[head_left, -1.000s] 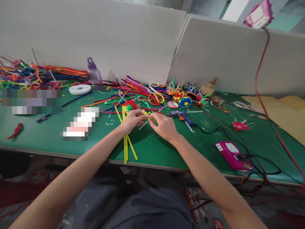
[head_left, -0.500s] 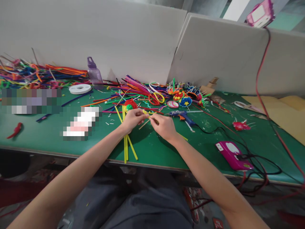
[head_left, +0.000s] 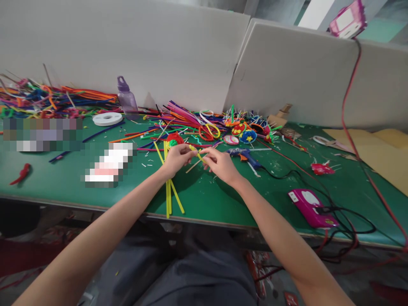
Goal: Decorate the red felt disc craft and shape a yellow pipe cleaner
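Observation:
Over the green table, my left hand point(head_left: 178, 160) and my right hand point(head_left: 219, 165) are close together. Both pinch one yellow pipe cleaner point(head_left: 201, 157), which is bent between the fingertips. Several straight yellow pipe cleaners point(head_left: 168, 195) lie under and in front of my left hand, reaching towards the table's front edge. Just behind that hand is a red and green fuzzy piece point(head_left: 174, 139). A blue hot glue gun point(head_left: 244, 156) rests to the right of my right hand.
Behind my hands lies a pile of coloured pipe cleaners point(head_left: 183, 117) beside finished flowered pieces point(head_left: 248, 135). A purple bottle point(head_left: 126, 98) and a white ribbon roll point(head_left: 107, 119) stand left. A magenta power strip point(head_left: 312, 208) with black cables sits right, near a hanging red-black cord point(head_left: 346, 100).
My right hand has turned and its fingers have spread slightly along the yellow pipe cleaner. The yellow end that stuck out by my right wrist no longer shows. My left hand has barely moved.

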`<state>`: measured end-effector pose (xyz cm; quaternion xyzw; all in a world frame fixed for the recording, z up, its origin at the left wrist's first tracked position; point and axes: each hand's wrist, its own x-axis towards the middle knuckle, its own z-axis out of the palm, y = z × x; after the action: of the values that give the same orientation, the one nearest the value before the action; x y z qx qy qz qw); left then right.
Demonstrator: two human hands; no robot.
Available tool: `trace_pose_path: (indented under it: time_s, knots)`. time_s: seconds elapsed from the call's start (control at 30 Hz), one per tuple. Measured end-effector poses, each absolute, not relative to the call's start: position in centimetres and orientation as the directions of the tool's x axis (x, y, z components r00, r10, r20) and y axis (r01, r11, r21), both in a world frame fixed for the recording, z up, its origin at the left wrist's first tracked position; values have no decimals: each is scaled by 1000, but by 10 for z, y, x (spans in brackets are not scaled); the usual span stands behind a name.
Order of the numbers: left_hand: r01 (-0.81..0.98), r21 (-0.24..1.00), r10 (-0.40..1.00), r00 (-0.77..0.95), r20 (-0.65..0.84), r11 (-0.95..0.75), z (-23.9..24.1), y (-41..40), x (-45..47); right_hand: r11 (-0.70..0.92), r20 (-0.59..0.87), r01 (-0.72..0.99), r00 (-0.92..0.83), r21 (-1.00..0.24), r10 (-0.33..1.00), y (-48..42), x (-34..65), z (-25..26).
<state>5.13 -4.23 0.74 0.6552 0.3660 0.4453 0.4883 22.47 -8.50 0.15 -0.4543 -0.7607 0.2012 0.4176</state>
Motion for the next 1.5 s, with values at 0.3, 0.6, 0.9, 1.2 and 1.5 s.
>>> trace_pose_path:
  time_s: [0.3,0.6,0.9,1.2,1.5]
  knots:
    - [-46,996,872,481,93,-81,7,-46,50,655,596,738,-456,-161,661,-90,229,4]
    - [3,1000,821,571,-7,6,9,-47,50,666,646,742,-470,-80,602,-92,229,6]
    - [-29,994,827,552,103,-105,9,-47,50,659,646,726,-408,-199,645,-94,226,6]
    - [-38,988,832,535,147,-150,9,-47,50,656,744,679,-241,-330,624,-91,220,0]
    - [-9,971,821,532,207,-239,9,-47,50,414,475,401,63,-817,878,-92,212,7]
